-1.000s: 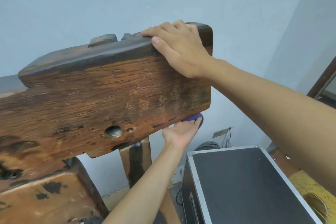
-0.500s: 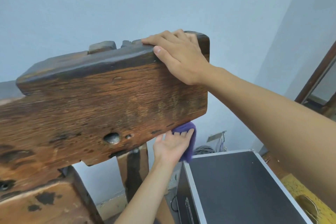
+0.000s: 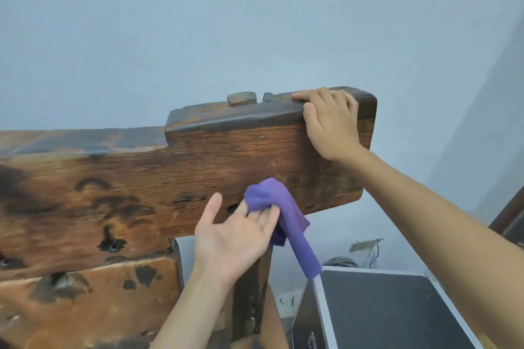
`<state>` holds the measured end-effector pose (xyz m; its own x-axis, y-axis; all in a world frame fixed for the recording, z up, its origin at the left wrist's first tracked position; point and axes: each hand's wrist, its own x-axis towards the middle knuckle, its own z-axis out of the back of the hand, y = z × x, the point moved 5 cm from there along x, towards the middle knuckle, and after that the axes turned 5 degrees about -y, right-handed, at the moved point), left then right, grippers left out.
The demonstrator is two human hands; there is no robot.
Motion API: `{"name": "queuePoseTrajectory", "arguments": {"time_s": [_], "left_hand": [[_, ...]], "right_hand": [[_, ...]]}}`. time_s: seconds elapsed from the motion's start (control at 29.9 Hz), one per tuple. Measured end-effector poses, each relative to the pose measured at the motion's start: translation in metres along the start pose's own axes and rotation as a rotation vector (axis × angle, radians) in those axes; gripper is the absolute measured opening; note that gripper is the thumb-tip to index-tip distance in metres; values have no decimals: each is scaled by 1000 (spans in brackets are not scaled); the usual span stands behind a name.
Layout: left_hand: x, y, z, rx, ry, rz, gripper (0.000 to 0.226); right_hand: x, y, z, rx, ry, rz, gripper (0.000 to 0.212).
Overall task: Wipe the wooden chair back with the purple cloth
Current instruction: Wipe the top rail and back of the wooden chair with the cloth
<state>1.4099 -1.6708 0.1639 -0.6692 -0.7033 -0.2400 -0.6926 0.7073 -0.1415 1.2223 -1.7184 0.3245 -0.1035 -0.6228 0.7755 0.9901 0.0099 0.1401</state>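
The wooden chair back [image 3: 198,167] is a thick, dark-stained plank with knots and holes, running from the left edge to right of centre. My right hand [image 3: 330,121] grips its top right corner, fingers curled over the top edge and thumb on the front face. My left hand [image 3: 235,235] is raised palm toward me in front of the plank's lower edge. Its fingertips hook into the bunched purple cloth [image 3: 272,198] while the thumb stands apart. A long tail of the cloth hangs down to the right, below the plank.
A black case with metal edging [image 3: 391,311] stands at the lower right, close under the cloth's tail. A wooden post [image 3: 249,300] holds up the plank. Cables [image 3: 343,262] lie by the pale wall behind. A second wooden slab [image 3: 85,300] fills the lower left.
My left hand came out from behind the plank's lower right edge to its front face, turning palm toward me, and the cloth is now in plain sight. The view shifted, showing more plank.
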Motion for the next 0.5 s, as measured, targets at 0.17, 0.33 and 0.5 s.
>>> {"name": "queuePoseTrajectory", "arguments": {"time_s": [0.17,0.33,0.5], "left_hand": [[-29,-46,-92,782,149,-141,45],[-65,-93,-154,1822,229,-726,29],[-81,-120,-164,2045,250,-853,38]], "right_hand": [[-1,37,10,168,75,-90,31],[-20,99,24,953,578,136,45],[-25,122,9,1121,656,-32,36]]}}
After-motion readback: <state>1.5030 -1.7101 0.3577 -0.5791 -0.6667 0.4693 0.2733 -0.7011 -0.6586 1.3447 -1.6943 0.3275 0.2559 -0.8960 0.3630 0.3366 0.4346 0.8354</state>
